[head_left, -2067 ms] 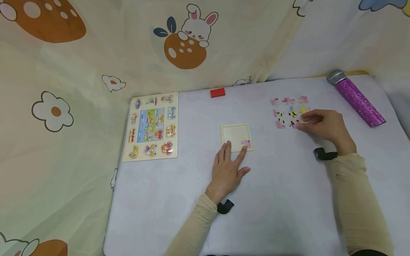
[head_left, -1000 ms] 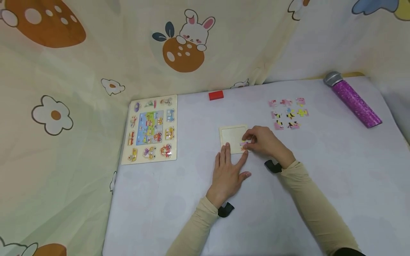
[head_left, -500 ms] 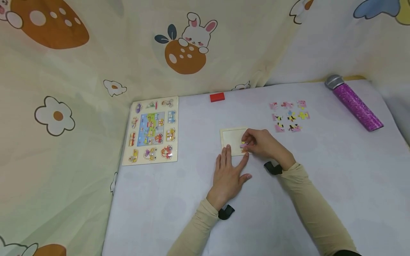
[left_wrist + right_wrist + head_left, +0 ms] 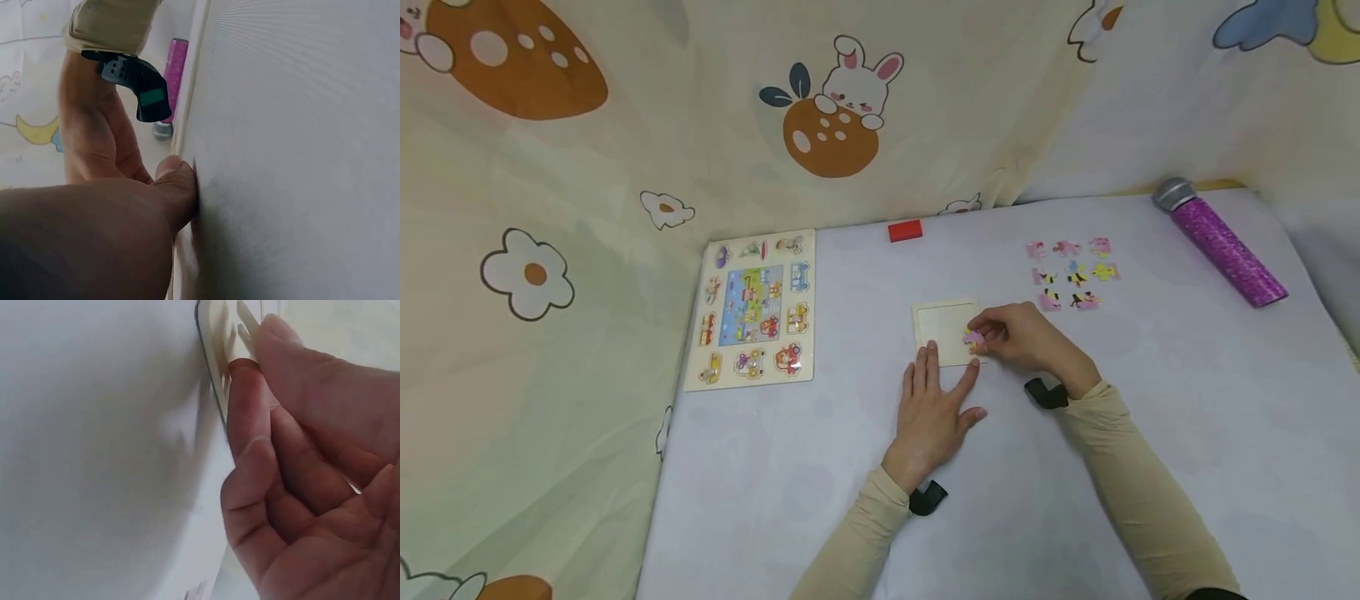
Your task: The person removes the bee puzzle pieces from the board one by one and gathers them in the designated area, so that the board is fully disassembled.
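In the head view, a small square puzzle tray (image 4: 945, 310) with a pale rim lies mid-table. My left hand (image 4: 927, 417) lies flat with straight, spread fingers, its fingertips on the tray's near edge. My right hand (image 4: 1022, 337) pinches a pink and yellow jigsaw piece (image 4: 973, 338) between thumb and fingers at the tray's near right corner. The right wrist view shows the jigsaw piece (image 4: 248, 322) edge-on at the fingertips, tilted up from the tray. Part of the tray's right side is hidden behind the right hand.
Several loose jigsaw pieces (image 4: 1077, 275) lie in rows right of the tray. A glittery purple microphone (image 4: 1228, 247) lies at the far right. A red block (image 4: 905, 231) sits by the back edge, and a vehicle puzzle board (image 4: 750, 308) lies at left.
My right hand came from the loose pieces at right to the tray with a jigsaw piece. At the corner, pink and yellow now show tilted up in its fingers. The left hand stayed put.
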Demonstrator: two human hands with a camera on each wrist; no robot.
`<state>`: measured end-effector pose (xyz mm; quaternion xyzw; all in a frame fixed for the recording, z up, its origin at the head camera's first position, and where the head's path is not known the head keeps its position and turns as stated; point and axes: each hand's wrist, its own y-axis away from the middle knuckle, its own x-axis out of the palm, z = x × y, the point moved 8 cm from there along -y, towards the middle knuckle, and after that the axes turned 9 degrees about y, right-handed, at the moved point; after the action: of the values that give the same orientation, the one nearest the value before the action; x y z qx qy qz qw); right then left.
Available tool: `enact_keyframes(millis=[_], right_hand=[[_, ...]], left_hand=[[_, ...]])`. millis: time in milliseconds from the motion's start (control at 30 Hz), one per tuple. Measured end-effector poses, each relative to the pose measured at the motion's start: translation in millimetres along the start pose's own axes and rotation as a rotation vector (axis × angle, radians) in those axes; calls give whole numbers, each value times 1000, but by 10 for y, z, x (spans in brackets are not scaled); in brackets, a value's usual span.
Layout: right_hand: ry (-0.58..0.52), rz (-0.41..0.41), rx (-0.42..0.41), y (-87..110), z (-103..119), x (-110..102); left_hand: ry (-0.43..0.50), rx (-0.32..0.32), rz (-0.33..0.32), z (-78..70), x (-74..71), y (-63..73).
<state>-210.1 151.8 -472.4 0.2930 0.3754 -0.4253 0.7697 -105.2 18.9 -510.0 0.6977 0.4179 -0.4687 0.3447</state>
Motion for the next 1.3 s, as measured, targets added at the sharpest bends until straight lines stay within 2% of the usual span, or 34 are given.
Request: enact_keyframes(millis=[167, 267, 433, 567, 767, 933, 1133, 1300], right_hand=[[-2, -79, 23, 85, -153, -183], [-1, -153, 32, 164, -292, -341], [12, -281, 47, 350, -606, -602], [10, -321, 122, 533, -913, -770], [21, -324, 246, 776, -1320, -926], [38, -288, 314, 850, -1558, -946], [45, -230, 382, 869, -1752, -929], [30, -193, 402, 855, -1822, -911]], left_hand=[[-26, 11, -28, -11, -32, 5], [-31, 8, -32, -15, -49, 1], [-6, -12, -28, -6, -43, -14], [1, -19, -33, -5, -43, -14], [3, -11, -37, -23, -47, -7], [1, -10, -37, -20, -41, -4], [20, -8, -32, -22, -38, -3], [26, -6, -38, -20, -36, -5]])
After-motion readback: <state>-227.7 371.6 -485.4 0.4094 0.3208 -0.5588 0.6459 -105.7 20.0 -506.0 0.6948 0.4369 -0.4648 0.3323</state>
